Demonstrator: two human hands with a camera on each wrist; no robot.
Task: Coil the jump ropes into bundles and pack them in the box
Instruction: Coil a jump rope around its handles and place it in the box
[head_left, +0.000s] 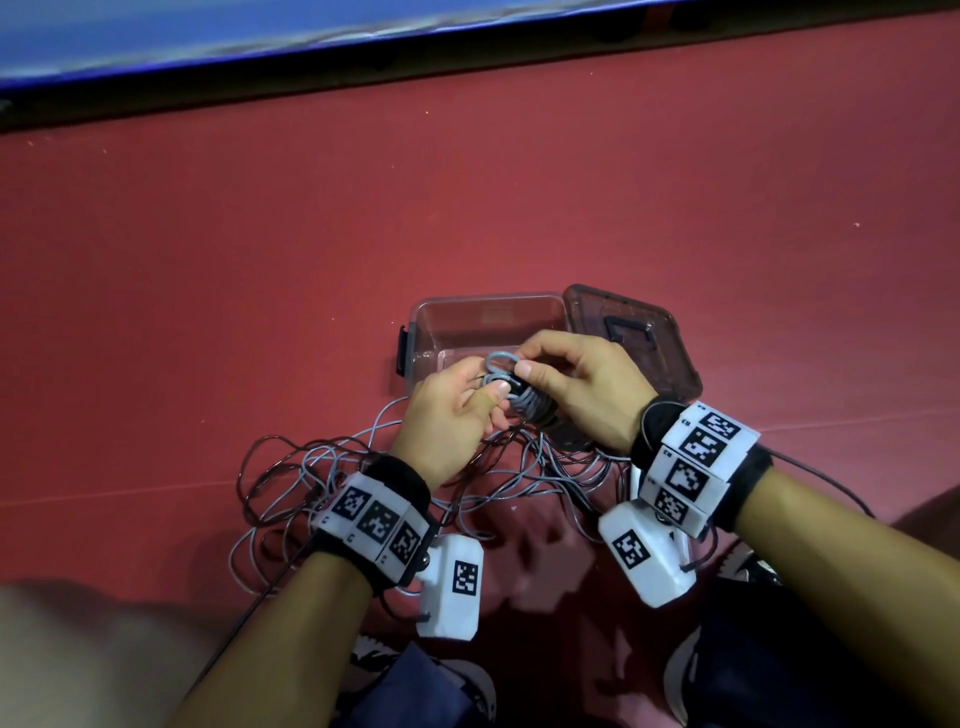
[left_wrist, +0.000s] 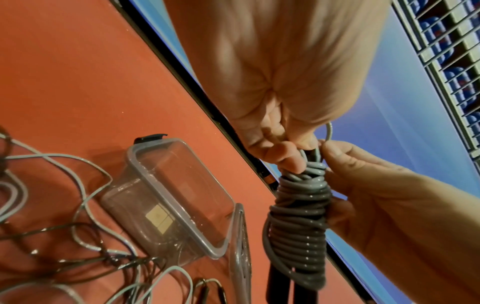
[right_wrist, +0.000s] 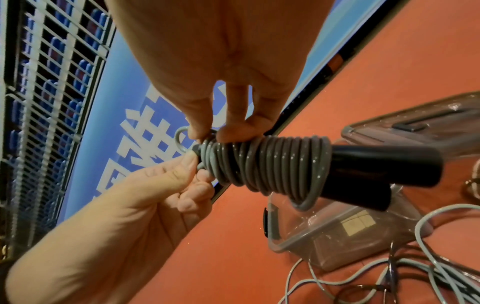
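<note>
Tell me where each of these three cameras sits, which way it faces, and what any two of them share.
Head: worn on the head, looking down at the red floor; both forearms, left hand and right hand show.
Left wrist: looks along the left hand at the grey coiled jump rope bundle; right hand enters too.
Right wrist: looks along the right hand at the same bundle; left hand shows.
Shared: all three see the clear plastic box.
</note>
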